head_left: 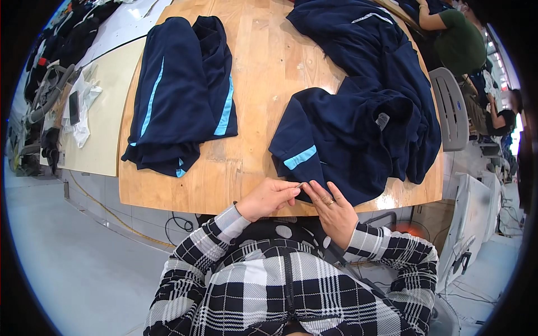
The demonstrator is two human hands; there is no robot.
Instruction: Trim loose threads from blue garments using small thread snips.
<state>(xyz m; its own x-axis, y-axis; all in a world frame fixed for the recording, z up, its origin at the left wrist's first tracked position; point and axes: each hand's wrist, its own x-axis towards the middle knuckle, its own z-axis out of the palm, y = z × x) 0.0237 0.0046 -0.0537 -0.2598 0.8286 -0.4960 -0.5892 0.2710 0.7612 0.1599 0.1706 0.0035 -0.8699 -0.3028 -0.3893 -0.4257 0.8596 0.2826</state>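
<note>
My left hand point(272, 198) is closed in a pinch at the table's near edge, thumb against forefinger. A small, thin bit at its fingertips is too small to name. My right hand point(335, 215), wearing a ring, meets those fingertips. Its visible fingers are stretched and spread over the near edge of a dark blue garment point(342, 151); its thumb is hidden. This garment lies bunched, with a light blue stripe point(300, 157) on its left part and a small grey patch point(382, 121) farther in. Folded dark blue clothing point(174, 95) with light blue side stripes lies to the left.
The wooden table point(260, 73) bears more dark blue clothing point(347, 28) at the far right. A grey chair back point(450, 109) stands at its right edge. On a pale side table point(115, 112) at left lie a phone point(74, 107) and white plastic. Other people work at right.
</note>
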